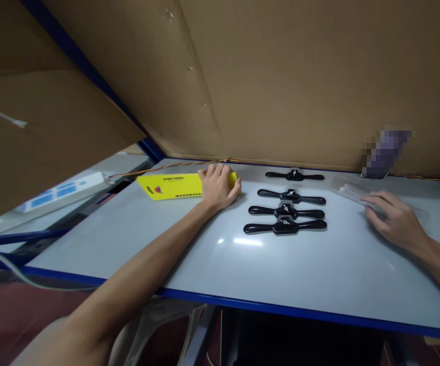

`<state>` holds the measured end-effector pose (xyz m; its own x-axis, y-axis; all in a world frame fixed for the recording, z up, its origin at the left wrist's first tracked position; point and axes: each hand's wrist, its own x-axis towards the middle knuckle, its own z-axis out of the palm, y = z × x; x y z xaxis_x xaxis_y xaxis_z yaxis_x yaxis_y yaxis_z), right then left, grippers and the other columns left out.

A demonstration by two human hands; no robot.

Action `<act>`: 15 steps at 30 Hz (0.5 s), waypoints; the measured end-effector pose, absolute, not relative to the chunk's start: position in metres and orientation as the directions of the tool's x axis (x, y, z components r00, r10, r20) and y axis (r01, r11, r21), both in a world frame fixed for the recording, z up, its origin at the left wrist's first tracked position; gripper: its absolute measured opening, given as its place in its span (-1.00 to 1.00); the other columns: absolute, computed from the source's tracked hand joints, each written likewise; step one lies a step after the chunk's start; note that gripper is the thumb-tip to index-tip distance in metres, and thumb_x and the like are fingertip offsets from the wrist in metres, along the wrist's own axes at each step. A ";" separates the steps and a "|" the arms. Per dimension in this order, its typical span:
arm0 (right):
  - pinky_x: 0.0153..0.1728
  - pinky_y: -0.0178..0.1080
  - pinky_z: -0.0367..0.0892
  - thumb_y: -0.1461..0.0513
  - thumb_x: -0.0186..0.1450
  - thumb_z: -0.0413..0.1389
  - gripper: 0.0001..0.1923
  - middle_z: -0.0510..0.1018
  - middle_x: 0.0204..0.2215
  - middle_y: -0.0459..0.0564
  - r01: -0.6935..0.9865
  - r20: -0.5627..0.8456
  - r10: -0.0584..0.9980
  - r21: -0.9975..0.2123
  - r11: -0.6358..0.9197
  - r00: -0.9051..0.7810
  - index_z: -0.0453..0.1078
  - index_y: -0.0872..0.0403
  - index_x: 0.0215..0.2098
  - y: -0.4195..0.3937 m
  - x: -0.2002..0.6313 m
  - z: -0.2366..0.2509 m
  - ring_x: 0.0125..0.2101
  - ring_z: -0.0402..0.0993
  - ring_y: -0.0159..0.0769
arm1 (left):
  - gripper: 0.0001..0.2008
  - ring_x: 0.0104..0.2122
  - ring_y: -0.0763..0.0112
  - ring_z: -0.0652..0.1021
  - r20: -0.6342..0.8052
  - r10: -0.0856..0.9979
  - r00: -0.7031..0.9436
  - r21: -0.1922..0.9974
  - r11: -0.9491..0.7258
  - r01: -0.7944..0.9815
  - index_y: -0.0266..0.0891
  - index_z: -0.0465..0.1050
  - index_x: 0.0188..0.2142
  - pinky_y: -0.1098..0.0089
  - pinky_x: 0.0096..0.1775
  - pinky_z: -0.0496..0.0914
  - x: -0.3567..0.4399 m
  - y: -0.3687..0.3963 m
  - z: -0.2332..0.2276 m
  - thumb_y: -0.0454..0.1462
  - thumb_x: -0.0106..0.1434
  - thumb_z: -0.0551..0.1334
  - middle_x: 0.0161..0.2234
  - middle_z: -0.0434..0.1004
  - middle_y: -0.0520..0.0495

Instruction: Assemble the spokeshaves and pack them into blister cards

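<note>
My left hand lies on the right end of the yellow card at the table's far left, fingers curled loosely over it. My right hand rests flat, fingers spread, on a clear plastic bag. Four black two-handled tools lie in a column between them.

A pale grey table with a blue front edge carries it all. Far left, a flat yellow card lies on the top. In the middle, four black two-handled tools sit stacked in a neat column, well apart from a clear plastic bag lying far right.
</note>
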<state>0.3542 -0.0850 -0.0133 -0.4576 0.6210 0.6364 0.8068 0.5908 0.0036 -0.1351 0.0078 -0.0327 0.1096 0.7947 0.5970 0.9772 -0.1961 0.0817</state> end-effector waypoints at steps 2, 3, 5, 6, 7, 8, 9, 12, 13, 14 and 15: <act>-0.08 -0.04 0.52 0.27 0.45 0.11 -0.77 0.65 -0.12 0.06 0.800 0.622 0.636 -0.025 0.599 -0.457 0.53 -0.02 0.02 -0.085 0.355 -0.013 -0.14 0.63 -0.07 | -0.68 -0.02 -0.12 0.41 0.602 0.787 0.137 0.053 -0.210 0.976 -0.20 0.43 -0.11 -0.02 0.03 0.18 -0.136 0.008 -0.032 -0.03 0.41 0.10 -0.07 0.53 -0.32; -0.07 -0.04 0.52 0.27 0.45 0.11 -0.77 0.65 -0.12 0.05 0.797 0.615 0.645 -0.044 0.603 -0.454 0.54 -0.03 0.02 -0.085 0.355 -0.014 -0.14 0.63 -0.07 | -0.67 -0.01 -0.14 0.41 0.589 0.793 0.155 0.033 -0.215 0.976 -0.20 0.44 -0.08 -0.03 0.03 0.19 -0.135 0.008 -0.031 -0.03 0.44 0.09 -0.05 0.52 -0.34; -0.07 -0.03 0.52 0.25 0.45 0.11 -0.77 0.65 -0.12 0.04 0.794 0.602 0.664 -0.080 0.603 -0.443 0.55 -0.05 0.02 -0.085 0.355 -0.015 -0.14 0.63 -0.08 | -0.66 0.01 -0.17 0.42 0.533 0.822 0.199 -0.014 -0.227 0.974 -0.23 0.44 -0.05 -0.03 0.03 0.21 -0.133 0.008 -0.027 -0.05 0.47 0.05 -0.02 0.51 -0.38; -0.08 -0.03 0.52 0.24 0.45 0.11 -0.77 0.65 -0.12 0.04 0.795 0.594 0.675 -0.095 0.599 -0.438 0.55 -0.05 0.02 -0.085 0.355 -0.016 -0.14 0.63 -0.07 | -0.66 0.02 -0.17 0.42 0.500 0.837 0.222 -0.037 -0.236 0.971 -0.24 0.44 -0.04 -0.03 0.02 0.22 -0.133 0.009 -0.026 -0.07 0.49 0.03 -0.01 0.51 -0.40; -0.09 -0.03 0.52 0.23 0.46 0.11 -0.77 0.65 -0.11 0.05 0.797 0.583 0.687 -0.108 0.594 -0.433 0.54 -0.05 0.02 -0.085 0.355 -0.017 -0.14 0.63 -0.07 | -0.65 0.02 -0.17 0.43 0.470 0.848 0.244 -0.056 -0.247 0.967 -0.25 0.44 -0.03 -0.02 0.02 0.23 -0.133 0.009 -0.024 -0.10 0.50 0.01 -0.01 0.51 -0.41; -0.09 -0.03 0.52 0.22 0.46 0.10 -0.77 0.65 -0.11 0.05 0.798 0.573 0.698 -0.120 0.591 -0.430 0.54 -0.04 0.02 -0.085 0.355 -0.018 -0.14 0.63 -0.07 | -0.66 0.01 -0.16 0.44 0.444 0.855 0.267 -0.072 -0.263 0.962 -0.26 0.44 -0.02 -0.01 0.01 0.25 -0.133 0.010 -0.023 -0.13 0.50 -0.01 -0.01 0.52 -0.42; -0.10 -0.02 0.52 0.22 0.46 0.10 -0.77 0.65 -0.11 0.05 0.797 0.562 0.707 -0.132 0.589 -0.429 0.54 -0.04 0.02 -0.085 0.355 -0.019 -0.14 0.63 -0.07 | -0.65 0.01 -0.14 0.45 0.423 0.859 0.289 -0.082 -0.281 0.956 -0.27 0.44 -0.01 0.00 0.01 0.26 -0.135 0.011 -0.022 -0.16 0.51 -0.03 -0.01 0.52 -0.41; -0.09 0.00 0.53 0.20 0.47 0.08 -0.77 0.65 -0.11 0.06 0.796 0.541 0.720 -0.145 0.588 -0.434 0.53 -0.03 0.03 -0.084 0.354 -0.019 -0.15 0.63 -0.07 | -0.65 0.00 -0.10 0.49 0.387 0.853 0.351 -0.057 -0.358 0.932 -0.28 0.43 0.05 0.04 0.00 0.30 -0.145 0.014 -0.017 -0.20 0.50 -0.05 -0.01 0.56 -0.39; -0.08 0.02 0.53 0.20 0.47 0.08 -0.76 0.66 -0.12 0.08 0.803 0.544 0.719 -0.129 0.582 -0.433 0.53 -0.02 0.02 -0.084 0.353 -0.018 -0.15 0.63 -0.06 | -0.65 0.00 -0.08 0.50 0.386 0.846 0.368 -0.033 -0.386 0.922 -0.28 0.42 0.06 0.05 0.00 0.31 -0.149 0.015 -0.016 -0.19 0.50 -0.03 0.00 0.57 -0.38; -0.07 0.04 0.52 0.20 0.47 0.07 -0.76 0.66 -0.12 0.10 0.818 0.553 0.716 -0.103 0.566 -0.426 0.54 -0.01 0.01 -0.084 0.352 -0.017 -0.13 0.62 -0.03 | -0.65 0.00 -0.07 0.51 0.394 0.837 0.379 -0.008 -0.409 0.912 -0.27 0.42 0.06 0.07 0.00 0.33 -0.153 0.016 -0.014 -0.17 0.50 -0.02 0.00 0.58 -0.36; -0.05 0.08 0.51 0.20 0.47 0.06 -0.75 0.66 -0.11 0.14 0.843 0.564 0.718 -0.069 0.534 -0.408 0.55 0.01 0.01 -0.085 0.352 -0.015 -0.10 0.60 0.02 | -0.66 -0.01 -0.05 0.52 0.408 0.828 0.385 0.011 -0.427 0.904 -0.26 0.43 0.05 0.08 0.00 0.34 -0.156 0.016 -0.013 -0.15 0.50 -0.01 -0.01 0.59 -0.35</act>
